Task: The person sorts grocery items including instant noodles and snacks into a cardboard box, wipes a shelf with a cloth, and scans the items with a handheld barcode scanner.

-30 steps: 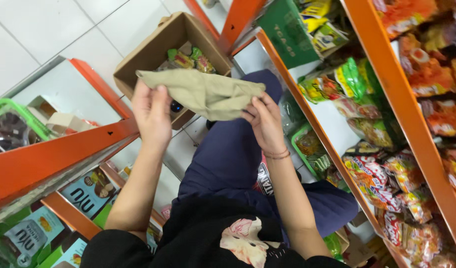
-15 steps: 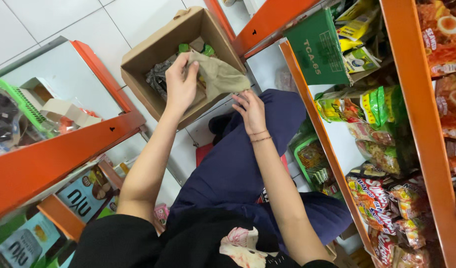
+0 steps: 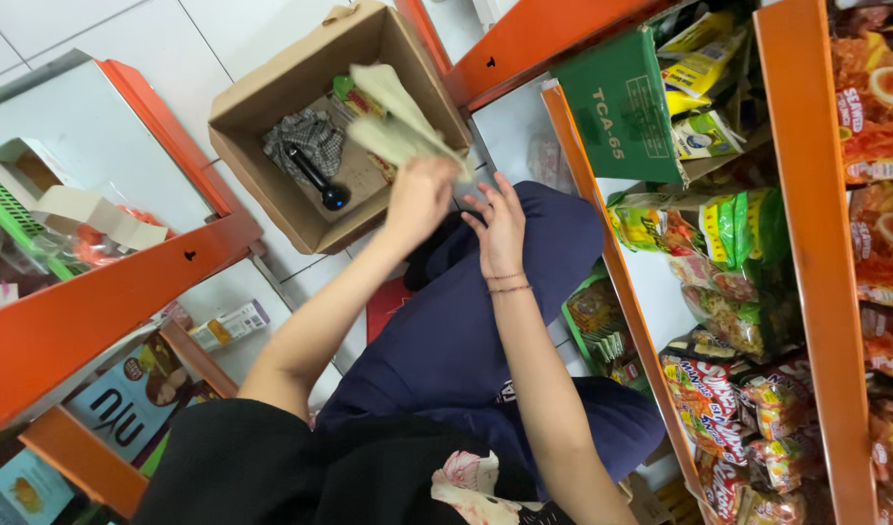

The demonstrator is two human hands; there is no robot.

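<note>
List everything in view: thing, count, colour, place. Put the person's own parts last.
Cardboard box: one, brown, open, on the white tiled floor.
Cloth: one, pale olive, held over the box's rim.
Checked rag: one, grey, inside the box.
Black tool: one, inside the box beside the rag.
Shelf frames: orange, left and right.
Snack packets: many, green, yellow and red, on the right shelves.
Green carton: one, right shelf top.
Left hand: grips the cloth.
Right hand: open, above the knee, holding nothing.
</note>
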